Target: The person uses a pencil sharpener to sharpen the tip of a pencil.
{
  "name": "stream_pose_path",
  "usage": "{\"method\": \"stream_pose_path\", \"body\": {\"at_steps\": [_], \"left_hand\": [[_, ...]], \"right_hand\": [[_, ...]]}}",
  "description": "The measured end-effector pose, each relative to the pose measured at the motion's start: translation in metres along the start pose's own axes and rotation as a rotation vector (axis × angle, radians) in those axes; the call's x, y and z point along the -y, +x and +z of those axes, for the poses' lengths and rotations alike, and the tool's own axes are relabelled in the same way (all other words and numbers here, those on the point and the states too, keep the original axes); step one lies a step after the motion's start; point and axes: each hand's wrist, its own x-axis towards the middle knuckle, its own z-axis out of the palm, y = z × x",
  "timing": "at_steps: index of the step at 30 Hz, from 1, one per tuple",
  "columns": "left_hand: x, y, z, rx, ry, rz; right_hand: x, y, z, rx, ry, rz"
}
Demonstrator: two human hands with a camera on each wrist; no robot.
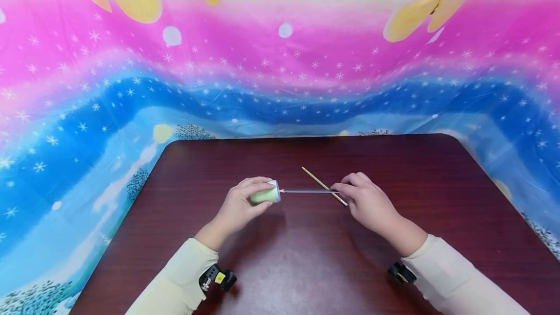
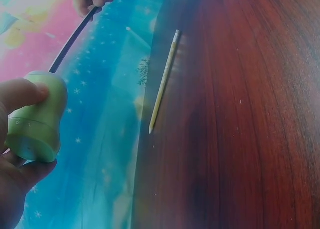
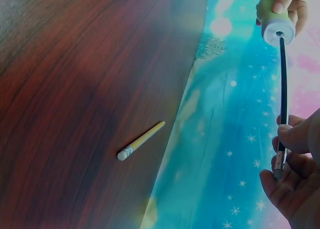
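My left hand [image 1: 239,201] grips a light green pencil sharpener [image 1: 265,193], its white end facing right. A dark pencil [image 1: 306,190] is held level between the hands. Its sharpened tip is right at the sharpener's end, where the round hole [image 3: 280,34] shows in the right wrist view. My right hand [image 1: 365,198] pinches this pencil near its eraser end [image 3: 280,170], thumb on one side and fingers on the other. Below lies a yellow pencil [image 2: 164,84] on the table, crossing behind the dark one in the head view.
The dark red-brown wooden table [image 1: 306,252] has rounded far corners. Behind it and along its sides hangs a pink and blue printed cloth [image 1: 245,72]. A black wrist camera [image 1: 217,277] sits at the left sleeve, another camera [image 1: 401,272] at the right.
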Motion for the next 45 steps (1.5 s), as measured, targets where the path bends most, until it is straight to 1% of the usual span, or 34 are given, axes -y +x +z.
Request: {"method": "stream_pose_path", "body": {"at_steps": [5, 8, 12, 20, 27, 33, 39, 42, 45], "left_hand": [[-0.001, -0.002, 0.002, 0.013, -0.018, -0.013], [0.000, -0.002, 0.003, 0.016, -0.020, -0.011], [0.001, -0.003, 0.004, 0.020, -0.008, 0.002], [-0.002, -0.004, 0.007, 0.064, -0.021, 0.023], [-0.004, -0.005, 0.008, 0.067, -0.019, 0.019], [-0.006, -0.004, 0.009, 0.070, -0.031, 0.014], [-0.008, -0.002, 0.009, 0.061, -0.029, 0.035], [-0.009, -0.002, 0.010, 0.045, -0.012, 0.060], [-0.010, -0.002, 0.012, 0.039, 0.016, 0.103]], "right_hand": [[0.002, 0.001, 0.002, 0.054, 0.004, 0.018], [0.004, 0.001, 0.003, 0.072, 0.002, 0.018], [0.004, 0.003, 0.004, 0.051, -0.014, -0.004], [0.004, 0.008, 0.006, -0.016, -0.035, -0.105], [0.006, 0.008, 0.005, -0.034, -0.067, -0.130], [0.010, 0.006, 0.003, -0.024, -0.061, -0.109], [0.014, 0.004, -0.001, 0.019, -0.047, -0.062], [0.016, 0.005, -0.002, 0.049, -0.042, -0.040], [0.018, 0.006, -0.004, 0.087, -0.020, -0.023]]}}
